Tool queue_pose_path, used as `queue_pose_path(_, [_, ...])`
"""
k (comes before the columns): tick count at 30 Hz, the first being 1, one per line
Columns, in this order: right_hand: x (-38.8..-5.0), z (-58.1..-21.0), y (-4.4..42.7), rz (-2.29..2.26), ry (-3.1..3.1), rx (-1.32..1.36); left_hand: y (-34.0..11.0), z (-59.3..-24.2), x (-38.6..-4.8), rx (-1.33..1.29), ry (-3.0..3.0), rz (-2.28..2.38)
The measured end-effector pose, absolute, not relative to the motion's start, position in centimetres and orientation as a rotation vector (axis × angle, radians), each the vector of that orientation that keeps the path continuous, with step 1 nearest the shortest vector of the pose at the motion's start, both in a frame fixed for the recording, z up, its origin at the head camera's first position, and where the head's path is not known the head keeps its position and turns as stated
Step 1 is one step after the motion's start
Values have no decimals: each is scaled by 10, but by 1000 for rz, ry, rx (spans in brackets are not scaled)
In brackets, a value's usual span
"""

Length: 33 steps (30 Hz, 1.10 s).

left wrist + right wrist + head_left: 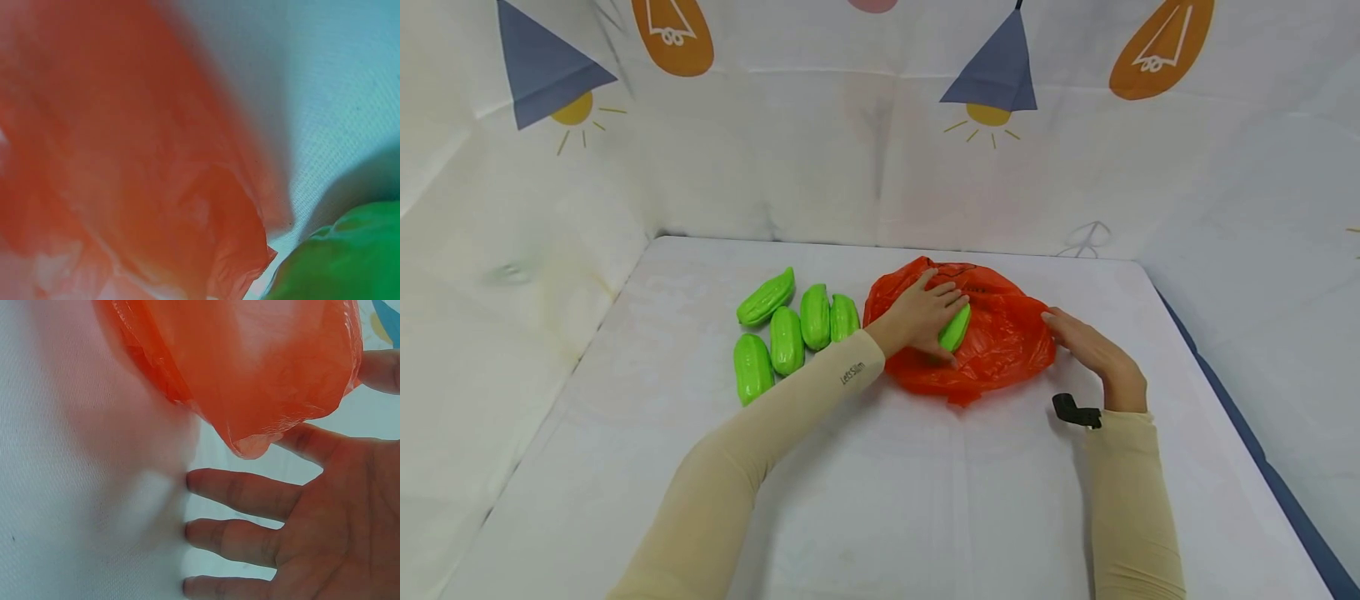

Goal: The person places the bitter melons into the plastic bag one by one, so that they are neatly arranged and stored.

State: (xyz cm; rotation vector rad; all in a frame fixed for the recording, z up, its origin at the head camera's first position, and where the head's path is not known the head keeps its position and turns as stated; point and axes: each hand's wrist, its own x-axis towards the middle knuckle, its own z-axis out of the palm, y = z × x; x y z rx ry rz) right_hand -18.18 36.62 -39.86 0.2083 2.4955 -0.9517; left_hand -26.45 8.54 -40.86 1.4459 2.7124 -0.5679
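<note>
Spanning the near half of the white tabletop (pixel 865 533), two arms are seen in beige sleeves (pixel 730 475). The left forearm is slanted from the near left toward the middle; the right forearm is held nearly straight, alongside the right edge, with a small black device (pixel 1072 411) worn at the wrist.

Farther on, the right hand (pixel 1097 354) is bent inward at the wrist, its palm turned to a crumpled red plastic bag (pixel 1011 337). Its fingers are straight and spread; the bag's right side is met by the index finger and thumb, while the other three fingers are kept apart from it.

The left hand (pixel 925 315) is laid over the bag, back upward, fingers extended and thumb held apart. Between thumb and fingers, one green vegetable (pixel 956 327) is partly covered by the hand; the bag is spread around it, right of the tabletop's middle and nearer the far edge than the near side.

To the left of the bag, toward the far left corner, five more green vegetables (pixel 787 342) are clustered, the rightmost partly hidden by the left forearm. Beyond the far edge, a pale cloth (pixel 775 167) printed with lamps (pixel 992 62) is hung.
</note>
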Motion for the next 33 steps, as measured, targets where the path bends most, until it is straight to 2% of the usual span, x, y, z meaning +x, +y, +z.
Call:
queue_pose_path(17, [-181,-399,366,-964,2502,206,85,-404,-264,1423,2751,-504])
queue_pose_path(33, [-182,-399,366,-942,2505,226,49,-370,-265,1374,2885,-250])
